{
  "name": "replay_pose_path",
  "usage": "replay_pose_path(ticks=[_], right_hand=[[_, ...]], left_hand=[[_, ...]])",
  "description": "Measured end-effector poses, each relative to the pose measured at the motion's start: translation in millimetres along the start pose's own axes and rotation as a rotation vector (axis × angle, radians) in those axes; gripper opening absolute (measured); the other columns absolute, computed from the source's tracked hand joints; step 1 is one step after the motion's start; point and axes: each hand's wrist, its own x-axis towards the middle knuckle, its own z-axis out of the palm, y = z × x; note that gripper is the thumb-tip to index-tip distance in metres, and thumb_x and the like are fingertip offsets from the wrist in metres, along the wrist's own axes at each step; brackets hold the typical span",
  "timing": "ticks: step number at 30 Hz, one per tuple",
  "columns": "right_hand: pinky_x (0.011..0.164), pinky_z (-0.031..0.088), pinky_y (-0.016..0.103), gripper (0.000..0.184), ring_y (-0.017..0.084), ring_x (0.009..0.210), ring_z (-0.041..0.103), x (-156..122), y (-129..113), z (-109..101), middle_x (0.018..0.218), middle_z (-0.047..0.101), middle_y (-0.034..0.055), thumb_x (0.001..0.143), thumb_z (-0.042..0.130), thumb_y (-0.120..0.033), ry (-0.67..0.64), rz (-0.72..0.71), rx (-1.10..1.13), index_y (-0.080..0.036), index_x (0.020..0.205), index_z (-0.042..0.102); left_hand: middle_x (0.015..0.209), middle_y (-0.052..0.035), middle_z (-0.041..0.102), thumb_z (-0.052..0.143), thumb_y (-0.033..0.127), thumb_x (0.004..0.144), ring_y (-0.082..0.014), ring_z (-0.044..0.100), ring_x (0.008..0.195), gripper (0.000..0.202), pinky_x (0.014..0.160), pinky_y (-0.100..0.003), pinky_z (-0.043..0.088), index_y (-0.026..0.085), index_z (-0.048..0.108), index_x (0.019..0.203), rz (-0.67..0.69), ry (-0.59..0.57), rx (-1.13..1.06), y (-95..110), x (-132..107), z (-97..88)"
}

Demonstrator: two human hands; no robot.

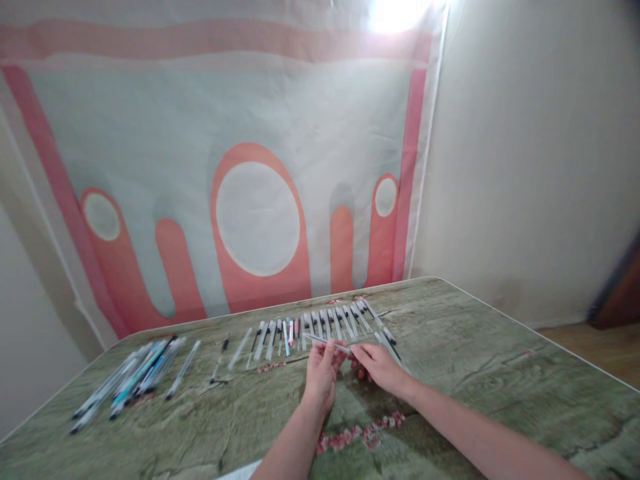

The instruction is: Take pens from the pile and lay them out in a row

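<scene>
My left hand is closed around a slim, pale pen that points up to the left. The fingers of my right hand pinch the pen's near end, close to the left fingertips. Whether its cap is on, I cannot make out. Just beyond both hands lies a long row of pen parts, clear barrels and dark-tipped pieces side by side, with a few blue and pink ones in the middle. Several more pieces rest at the row's right end, near my right hand.
A loose pile of pens, some blue and teal, lies at the table's left. A single pen and a thin dark-tipped piece lie between pile and row. The wood-patterned table ends before a printed curtain.
</scene>
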Motion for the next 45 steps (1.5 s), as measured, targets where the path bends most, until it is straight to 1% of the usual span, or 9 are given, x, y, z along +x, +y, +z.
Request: replay_pose_path(ticks=[6,12,15,19,22,27,33,40,45], right_hand=[[0.053,0.039,0.02,0.03,0.011,0.056,0.051,-0.6,-1.1,-0.7,0.061,0.056,-0.0006,0.073,0.051,-0.045,0.122,-0.13,-0.118,-0.016,0.074,0.058],[0.047,0.037,0.021,0.043,0.01,0.049,0.051,-4.0,-5.0,-1.8,0.061,0.058,0.0011,0.083,0.032,-0.047,0.006,-0.045,-0.094,-0.015,0.074,0.058],[0.052,0.038,0.021,0.037,0.011,0.053,0.051,-3.9,-4.4,-3.7,0.057,0.057,0.0001,0.08,0.039,-0.045,0.053,-0.11,-0.219,-0.015,0.069,0.058],[0.057,0.038,0.022,0.027,0.012,0.06,0.053,-4.1,-6.1,-5.2,0.065,0.061,0.0008,0.075,0.05,-0.041,0.137,-0.153,-0.313,-0.016,0.073,0.059],[0.058,0.039,0.021,0.027,0.012,0.062,0.054,-5.2,-9.3,-4.5,0.072,0.063,0.0017,0.073,0.052,-0.042,0.117,-0.15,-0.279,-0.016,0.079,0.059],[0.052,0.038,0.022,0.04,0.012,0.054,0.053,-5.2,-8.1,-3.4,0.063,0.061,0.0018,0.084,0.032,-0.043,0.03,-0.074,-0.195,-0.016,0.073,0.059],[0.057,0.04,0.022,0.018,0.012,0.06,0.053,-1.8,-0.7,-4.3,0.066,0.059,0.0003,0.074,0.051,-0.034,0.143,-0.139,-0.212,-0.016,0.075,0.056],[0.049,0.038,0.019,0.011,0.009,0.052,0.049,-2.9,-1.4,-1.8,0.058,0.052,-0.0036,0.074,0.045,-0.025,0.11,-0.128,-0.14,-0.018,0.075,0.053],[0.044,0.037,0.019,0.018,0.008,0.042,0.046,-2.3,0.7,-4.2,0.054,0.048,-0.0042,0.076,0.039,-0.025,0.055,-0.051,-0.112,-0.017,0.077,0.055]], left_hand=[[0.078,-0.0024,0.061,0.063,0.032,0.066,-0.0117,0.059,0.074,0.027,0.079,-0.031,0.044,0.016,0.043,0.074,0.007,0.014,-0.016,0.6,-0.5,2.6],[0.078,-0.0021,0.06,0.063,0.034,0.066,-0.012,0.059,0.074,0.029,0.078,-0.032,0.044,0.016,0.042,0.076,0.003,0.015,-0.011,-0.5,-2.4,2.4],[0.077,-0.0024,0.06,0.062,0.035,0.067,-0.0121,0.059,0.074,0.029,0.078,-0.032,0.044,0.016,0.041,0.075,0.006,0.033,-0.002,-1.6,-2.8,2.0],[0.076,-0.0024,0.06,0.062,0.035,0.067,-0.0117,0.059,0.073,0.029,0.079,-0.033,0.044,0.016,0.041,0.076,0.012,0.031,0.005,-2.2,-3.0,2.5],[0.076,-0.0024,0.06,0.062,0.034,0.067,-0.0116,0.059,0.072,0.028,0.079,-0.033,0.044,0.017,0.041,0.076,0.011,0.033,-0.003,-2.9,-2.3,2.1],[0.076,-0.0029,0.061,0.062,0.033,0.067,-0.0123,0.059,0.074,0.028,0.081,-0.034,0.043,0.017,0.041,0.076,0.009,0.035,-0.013,-3.9,-0.6,0.4],[0.076,-0.0035,0.061,0.062,0.033,0.067,-0.0122,0.059,0.073,0.028,0.079,-0.033,0.044,0.017,0.04,0.075,0.009,0.06,-0.018,-3.7,-0.1,0.4],[0.076,-0.0036,0.061,0.063,0.032,0.066,-0.0121,0.059,0.074,0.028,0.08,-0.033,0.043,0.017,0.042,0.075,0.007,0.066,-0.028,-3.4,-0.6,1.0],[0.076,-0.0037,0.061,0.063,0.034,0.066,-0.0124,0.059,0.073,0.029,0.078,-0.033,0.044,0.017,0.042,0.075,0.003,0.079,-0.018,-3.0,-0.5,0.7]])
